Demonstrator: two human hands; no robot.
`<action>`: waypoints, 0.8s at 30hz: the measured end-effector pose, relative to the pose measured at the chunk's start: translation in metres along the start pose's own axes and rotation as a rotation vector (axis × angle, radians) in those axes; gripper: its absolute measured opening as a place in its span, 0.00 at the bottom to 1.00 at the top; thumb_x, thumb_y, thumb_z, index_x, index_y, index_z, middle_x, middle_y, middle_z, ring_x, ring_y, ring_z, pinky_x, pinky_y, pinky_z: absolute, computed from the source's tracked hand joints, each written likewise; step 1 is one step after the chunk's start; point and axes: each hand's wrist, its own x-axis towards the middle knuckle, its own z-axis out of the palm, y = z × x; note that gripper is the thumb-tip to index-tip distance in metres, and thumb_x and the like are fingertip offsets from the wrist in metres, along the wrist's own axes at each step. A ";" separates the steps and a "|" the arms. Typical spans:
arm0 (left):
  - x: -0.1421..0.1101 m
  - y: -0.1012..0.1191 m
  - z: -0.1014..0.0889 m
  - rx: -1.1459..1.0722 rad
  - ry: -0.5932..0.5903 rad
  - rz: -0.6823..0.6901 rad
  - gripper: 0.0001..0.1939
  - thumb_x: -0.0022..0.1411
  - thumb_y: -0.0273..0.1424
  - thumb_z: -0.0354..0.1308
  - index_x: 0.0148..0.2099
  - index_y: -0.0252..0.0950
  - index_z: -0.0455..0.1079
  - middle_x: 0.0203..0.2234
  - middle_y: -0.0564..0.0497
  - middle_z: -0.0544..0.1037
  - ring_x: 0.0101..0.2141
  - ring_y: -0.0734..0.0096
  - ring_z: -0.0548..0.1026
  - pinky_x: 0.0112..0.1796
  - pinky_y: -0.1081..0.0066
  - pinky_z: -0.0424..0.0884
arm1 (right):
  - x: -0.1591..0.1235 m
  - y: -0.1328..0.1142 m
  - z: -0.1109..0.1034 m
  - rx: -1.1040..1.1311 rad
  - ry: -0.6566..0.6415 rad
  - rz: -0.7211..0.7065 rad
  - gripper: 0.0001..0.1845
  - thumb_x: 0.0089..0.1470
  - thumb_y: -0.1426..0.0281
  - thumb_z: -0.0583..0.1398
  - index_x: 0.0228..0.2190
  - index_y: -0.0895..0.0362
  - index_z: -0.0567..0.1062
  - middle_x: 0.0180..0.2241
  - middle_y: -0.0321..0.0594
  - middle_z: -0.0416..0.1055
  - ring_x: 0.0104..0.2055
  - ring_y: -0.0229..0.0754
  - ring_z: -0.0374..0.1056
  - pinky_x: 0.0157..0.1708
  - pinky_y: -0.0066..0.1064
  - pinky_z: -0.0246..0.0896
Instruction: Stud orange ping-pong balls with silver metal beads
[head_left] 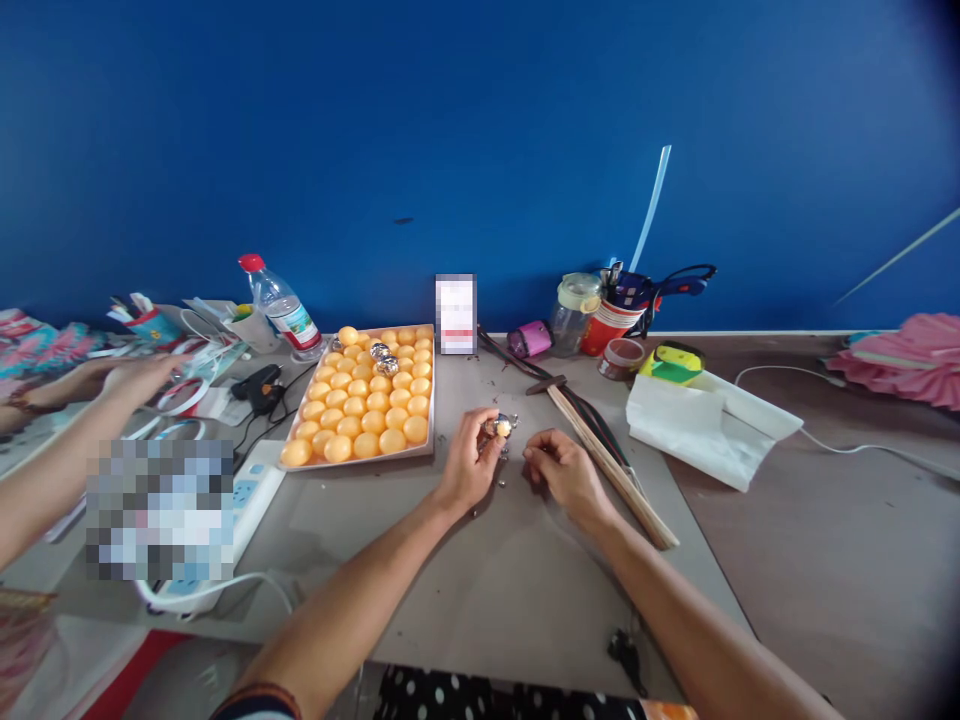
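My left hand [469, 465] is closed around a small ball [503, 428], orange where it shows and partly covered in shiny silver pieces. Just to its right, my right hand [568, 475] has its thumb and forefinger drawn together; whatever may be between them is too small to make out. Small silver bits [502, 483] lie on the grey mat [480, 590] between the hands. To the left stands a shallow box [432, 447] filled with rows of orange table tennis balls [367, 445]. Silver-covered balls [387, 366] rest on top of them.
A hammer [546, 384] and a bundle of thin wooden sticks [616, 470] lie right of my hands. Behind are a clear jar [577, 312], a red cup [609, 325] and a bottle [289, 315]. At left are a power strip [259, 490] and another person's arm [82, 440].
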 end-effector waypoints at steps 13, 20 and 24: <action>-0.001 -0.001 0.002 -0.020 -0.067 -0.044 0.19 0.57 0.28 0.57 0.52 0.37 0.63 0.43 0.45 0.69 0.44 0.64 0.70 0.45 0.63 0.68 | 0.000 -0.007 -0.002 0.367 -0.057 0.092 0.14 0.37 0.65 0.68 0.25 0.57 0.70 0.18 0.30 0.65 0.19 0.31 0.59 0.20 0.25 0.54; -0.002 0.003 0.002 0.043 -0.105 0.025 0.20 0.56 0.23 0.55 0.52 0.37 0.62 0.44 0.45 0.69 0.45 0.64 0.68 0.47 0.62 0.66 | 0.002 -0.004 -0.002 0.303 -0.082 0.044 0.12 0.39 0.64 0.66 0.25 0.57 0.71 0.16 0.29 0.62 0.19 0.32 0.56 0.21 0.25 0.51; -0.003 0.002 0.002 0.052 -0.141 0.079 0.21 0.56 0.23 0.54 0.53 0.37 0.61 0.46 0.44 0.68 0.47 0.63 0.67 0.49 0.61 0.65 | 0.001 -0.006 0.000 0.310 -0.099 0.027 0.11 0.38 0.65 0.66 0.23 0.57 0.71 0.17 0.28 0.60 0.19 0.31 0.54 0.21 0.26 0.49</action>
